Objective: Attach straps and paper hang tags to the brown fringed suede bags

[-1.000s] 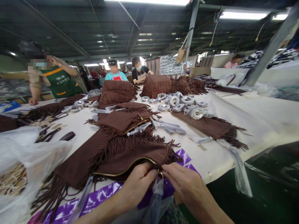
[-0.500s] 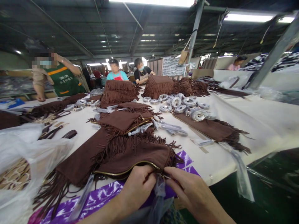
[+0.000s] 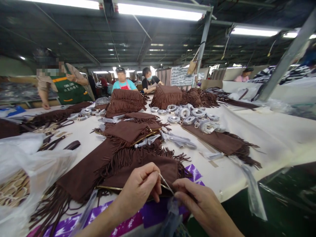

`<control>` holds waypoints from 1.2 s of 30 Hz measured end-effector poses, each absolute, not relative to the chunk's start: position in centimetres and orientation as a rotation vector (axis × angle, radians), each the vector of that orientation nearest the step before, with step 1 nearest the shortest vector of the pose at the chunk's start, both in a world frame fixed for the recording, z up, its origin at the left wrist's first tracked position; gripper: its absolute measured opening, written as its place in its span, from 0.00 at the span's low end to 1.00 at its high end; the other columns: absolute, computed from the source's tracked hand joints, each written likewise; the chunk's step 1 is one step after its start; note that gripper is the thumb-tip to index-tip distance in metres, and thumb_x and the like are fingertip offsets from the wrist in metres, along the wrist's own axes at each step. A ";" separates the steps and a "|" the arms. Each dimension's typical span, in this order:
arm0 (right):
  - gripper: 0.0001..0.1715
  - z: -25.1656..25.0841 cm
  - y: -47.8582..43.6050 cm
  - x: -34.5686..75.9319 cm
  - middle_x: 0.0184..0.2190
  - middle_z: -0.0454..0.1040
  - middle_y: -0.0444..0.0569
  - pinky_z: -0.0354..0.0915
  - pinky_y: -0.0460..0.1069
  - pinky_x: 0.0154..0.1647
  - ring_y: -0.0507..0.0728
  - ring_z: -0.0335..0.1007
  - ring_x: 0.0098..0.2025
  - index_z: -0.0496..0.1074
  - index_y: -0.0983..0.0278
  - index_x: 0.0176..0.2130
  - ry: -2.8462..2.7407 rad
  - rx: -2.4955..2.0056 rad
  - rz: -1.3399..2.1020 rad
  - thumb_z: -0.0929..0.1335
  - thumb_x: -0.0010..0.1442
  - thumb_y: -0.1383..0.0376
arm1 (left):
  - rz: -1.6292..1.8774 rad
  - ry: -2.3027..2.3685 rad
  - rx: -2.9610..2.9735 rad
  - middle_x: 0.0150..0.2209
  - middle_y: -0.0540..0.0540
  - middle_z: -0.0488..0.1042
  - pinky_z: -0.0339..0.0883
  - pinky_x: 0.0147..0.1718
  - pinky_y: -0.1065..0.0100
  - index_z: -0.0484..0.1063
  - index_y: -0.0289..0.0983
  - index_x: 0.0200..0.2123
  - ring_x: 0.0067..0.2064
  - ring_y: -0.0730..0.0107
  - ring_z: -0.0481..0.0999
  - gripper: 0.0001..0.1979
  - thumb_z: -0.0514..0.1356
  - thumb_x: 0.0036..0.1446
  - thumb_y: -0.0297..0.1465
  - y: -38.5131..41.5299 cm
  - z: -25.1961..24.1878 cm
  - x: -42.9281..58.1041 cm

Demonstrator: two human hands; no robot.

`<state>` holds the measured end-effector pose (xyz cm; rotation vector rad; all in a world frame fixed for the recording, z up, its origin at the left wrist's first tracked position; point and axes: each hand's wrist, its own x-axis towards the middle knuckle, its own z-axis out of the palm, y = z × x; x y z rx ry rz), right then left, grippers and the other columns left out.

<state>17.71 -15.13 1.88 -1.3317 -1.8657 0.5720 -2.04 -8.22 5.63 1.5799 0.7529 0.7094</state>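
A brown suede fringed bag (image 3: 138, 169) with a gold zipper lies at the near table edge. My left hand (image 3: 138, 189) rests on its zipper end with thumb and forefinger pinched on a thin silvery strip (image 3: 165, 182). My right hand (image 3: 195, 199) is closed in a pinch at the other end of that strip, beside a clear plastic wrapper (image 3: 172, 210). Purple glossy sheet (image 3: 195, 172) lies under the bag.
More brown fringed bags (image 3: 128, 130) and stacks (image 3: 125, 100) cover the white table (image 3: 259, 131). Wrapped silver coils (image 3: 190, 115) sit mid-table. Clear plastic bags (image 3: 29, 164) lie at left. Several other people (image 3: 61, 87) work at the far side. A metal post (image 3: 286, 56) rises at right.
My left hand rose and drew a thin silvery strip up from the zipper end; my right hand stayed pinched at the zipper pull. The view tilted slightly.
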 end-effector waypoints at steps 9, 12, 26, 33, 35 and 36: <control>0.14 1.8 -14.3 16.7 0.21 0.70 0.40 0.58 0.44 0.25 0.51 0.64 0.24 0.68 0.61 0.29 -1.611 -1.279 0.883 0.63 0.65 0.60 | 0.784 0.701 1.746 0.27 0.51 0.69 0.61 0.27 0.75 0.72 0.35 0.34 0.28 0.75 0.68 0.08 0.55 0.62 0.31 -8.7 6.2 -0.2; 0.14 1.1 -14.2 17.1 0.20 0.69 0.40 0.56 0.44 0.23 0.51 0.63 0.22 0.68 0.61 0.28 -1.539 -1.258 0.968 0.64 0.64 0.59 | 0.807 0.697 1.835 0.33 0.49 0.70 0.61 0.32 0.74 0.76 0.36 0.35 0.34 0.72 0.70 0.05 0.60 0.55 0.26 -8.5 5.4 -0.1; 0.19 1.5 -14.4 17.7 0.21 0.74 0.42 0.60 0.43 0.21 0.51 0.67 0.20 0.65 0.61 0.29 -1.393 -1.305 1.137 0.65 0.63 0.51 | 0.806 0.746 2.073 0.29 0.51 0.66 0.57 0.30 0.73 0.64 0.36 0.26 0.31 0.74 0.65 0.10 0.55 0.60 0.24 -8.4 3.9 0.3; 0.26 1.6 -14.4 17.9 0.22 0.75 0.42 0.61 0.40 0.17 0.49 0.68 0.17 0.63 0.62 0.30 -1.001 -1.137 1.524 0.72 0.56 0.45 | 0.704 0.720 1.813 0.30 0.51 0.64 0.57 0.21 0.75 0.65 0.36 0.28 0.25 0.77 0.63 0.06 0.54 0.57 0.29 -8.4 4.4 0.2; 0.23 1.4 -14.4 18.0 0.23 0.76 0.42 0.63 0.39 0.18 0.49 0.70 0.19 0.64 0.62 0.31 -0.808 -0.999 1.682 0.76 0.54 0.52 | 0.662 0.650 1.632 0.30 0.50 0.66 0.58 0.21 0.75 0.66 0.35 0.27 0.24 0.77 0.63 0.04 0.56 0.52 0.29 -8.1 4.6 0.4; 0.21 1.3 -14.4 18.1 0.25 0.77 0.43 0.66 0.40 0.22 0.50 0.72 0.22 0.66 0.62 0.32 -0.719 -0.920 1.728 0.78 0.53 0.55 | 0.641 0.610 1.534 0.29 0.49 0.67 0.59 0.22 0.74 0.67 0.35 0.26 0.25 0.76 0.65 0.03 0.57 0.49 0.28 -7.9 4.6 0.5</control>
